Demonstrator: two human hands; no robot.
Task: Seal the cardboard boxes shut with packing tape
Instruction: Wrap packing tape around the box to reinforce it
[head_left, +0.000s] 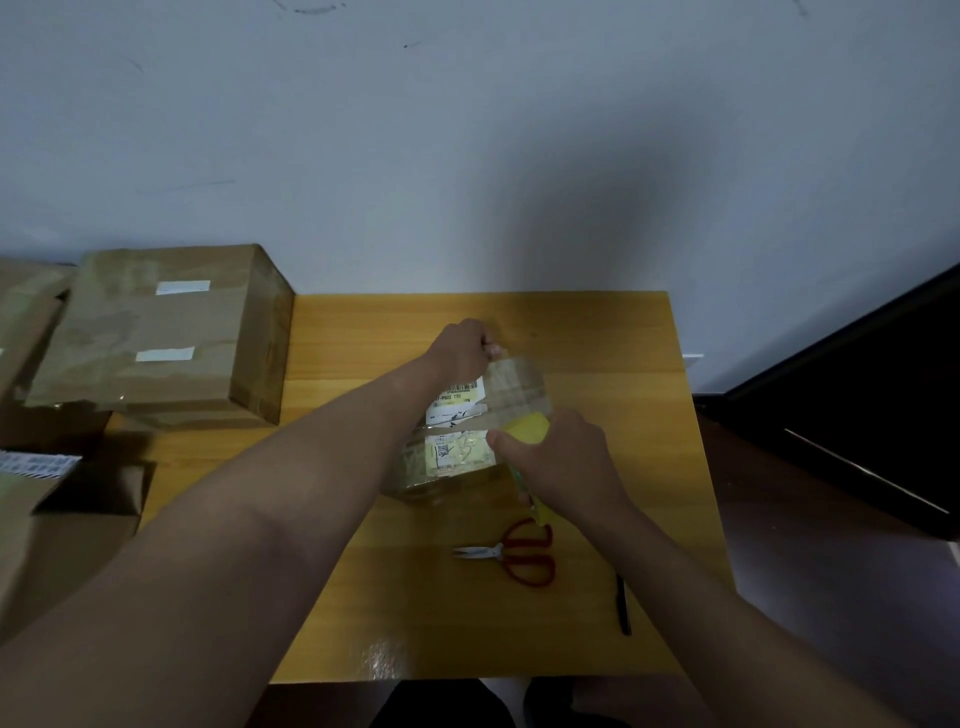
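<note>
One small box (457, 447) sits mid-table (597, 332). The left hand (460, 351) pinches the tape (514, 382) end beyond it; the right hand (563, 457) grips one yellow dispenser (524, 428) over it. One scissors (511, 553) and one pen (622, 605) lie near; several boxes (156, 332) are stacked left.

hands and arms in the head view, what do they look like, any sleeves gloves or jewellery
Both arms are bare from the frame's bottom edge up to the wrists: no sleeves in view. The left hand and right hand are bare too, without gloves. No watch, bracelet or ring shows on either, though the fingers are partly hidden.
</note>
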